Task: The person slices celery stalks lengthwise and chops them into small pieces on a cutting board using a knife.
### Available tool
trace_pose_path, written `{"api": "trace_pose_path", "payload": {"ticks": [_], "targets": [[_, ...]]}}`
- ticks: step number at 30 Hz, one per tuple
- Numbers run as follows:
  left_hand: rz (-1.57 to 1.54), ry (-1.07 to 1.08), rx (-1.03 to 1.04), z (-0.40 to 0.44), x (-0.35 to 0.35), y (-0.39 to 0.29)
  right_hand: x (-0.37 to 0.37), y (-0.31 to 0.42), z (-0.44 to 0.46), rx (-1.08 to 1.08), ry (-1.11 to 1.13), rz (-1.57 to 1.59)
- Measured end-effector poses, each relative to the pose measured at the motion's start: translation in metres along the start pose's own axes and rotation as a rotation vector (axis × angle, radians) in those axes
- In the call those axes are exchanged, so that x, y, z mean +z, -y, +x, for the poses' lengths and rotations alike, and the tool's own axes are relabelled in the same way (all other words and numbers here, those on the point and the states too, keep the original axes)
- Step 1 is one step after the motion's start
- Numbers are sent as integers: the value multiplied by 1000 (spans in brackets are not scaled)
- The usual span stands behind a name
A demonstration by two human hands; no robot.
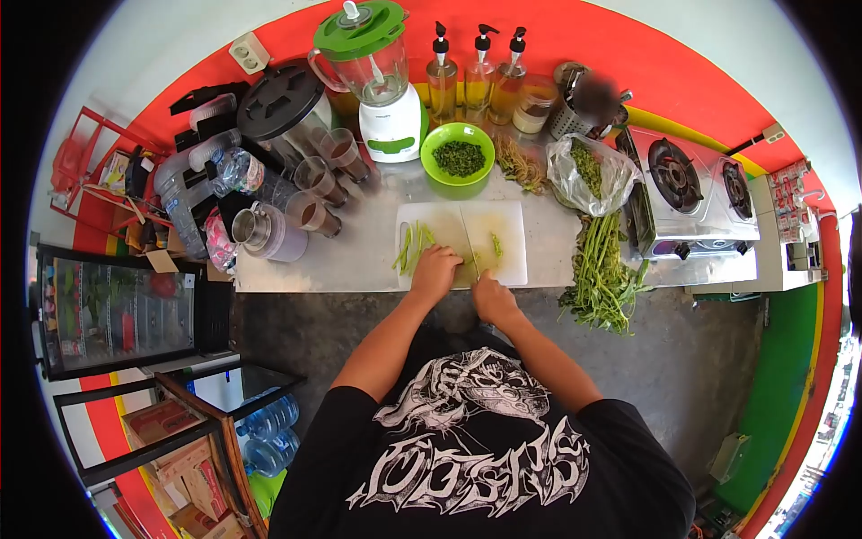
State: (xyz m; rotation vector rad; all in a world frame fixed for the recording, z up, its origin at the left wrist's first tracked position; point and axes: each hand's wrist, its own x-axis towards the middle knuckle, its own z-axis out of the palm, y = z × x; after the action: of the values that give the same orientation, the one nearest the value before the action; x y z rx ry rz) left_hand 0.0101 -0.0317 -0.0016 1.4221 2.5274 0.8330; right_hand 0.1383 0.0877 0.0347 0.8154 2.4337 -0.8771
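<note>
My right hand (492, 298) is closed round the handle of a knife, whose thin blade (470, 238) points away from me over a white cutting board (511, 245). On the board's left half, my left hand (436, 272) is closed with its fingertips pressed down beside the blade; green stems show at its fingers. More green stems (406, 247) lie left of that hand. A few small green pieces (496, 244) rest to the right of the blade. Behind the board stands a green bowl (458, 186) holding chopped dark greens.
A blender (388, 121), pump bottles (442, 85) and a jar (534, 104) line the back. At right are a plastic bag of greens (593, 175), leafy stalks (602, 278) and a gas stove (691, 193). Dark-filled cups (316, 216) and a metal-topped jug (269, 234) stand at left.
</note>
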Motion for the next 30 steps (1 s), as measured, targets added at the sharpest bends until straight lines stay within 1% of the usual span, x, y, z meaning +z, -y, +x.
{"api": "trace_pose_path", "payload": {"ticks": [2,4,6,8,10,11,12,13,15,16,18,19,21,22,24,25,27,28,30], "targets": [[26,-16,-7,-6,2,0,-5,4,11,-4,-6,-5],[37,42,20,-9,-6,1,-9,8,15,-7,-14,2],[43,79,4,-9,-13,0,-19,7,17,-30,45,-61],[44,111,-12,-6,-19,0,-9,1,7,-46,36,-70],[102,187,11,-5,-28,0,-4,1,2,-66,33,-85],[104,182,10,-3,-32,2,-2,3,3,-25,11,-44],[111,241,0,-1,-36,7,1,3,4,16,-8,-2],[118,301,-10,0,-38,9,0,1,11,12,-7,-4],[124,328,-3,1,-40,10,-9,2,25,-74,3,-79],[124,355,12,5,-41,11,-12,1,24,-73,-6,-73],[106,328,40,7,-40,10,-18,-1,16,-133,65,-112],[82,303,53,5,-38,10,-10,-5,14,-133,57,-112],[66,263,59,3,-33,12,4,-5,9,-61,12,-116],[47,227,61,2,-30,13,5,-2,11,-62,8,-120],[28,195,72,0,-24,15,5,0,12,-11,-49,-2],[14,166,80,-3,-22,16,1,1,14,-12,-46,-5],[-6,168,87,-7,-22,17,-5,3,17,-73,-14,-20],[-25,163,100,-5,-24,15,-7,3,14,-67,-18,-16],[-31,163,88,-4,-23,14,-11,1,10,-57,53,-42]]}}
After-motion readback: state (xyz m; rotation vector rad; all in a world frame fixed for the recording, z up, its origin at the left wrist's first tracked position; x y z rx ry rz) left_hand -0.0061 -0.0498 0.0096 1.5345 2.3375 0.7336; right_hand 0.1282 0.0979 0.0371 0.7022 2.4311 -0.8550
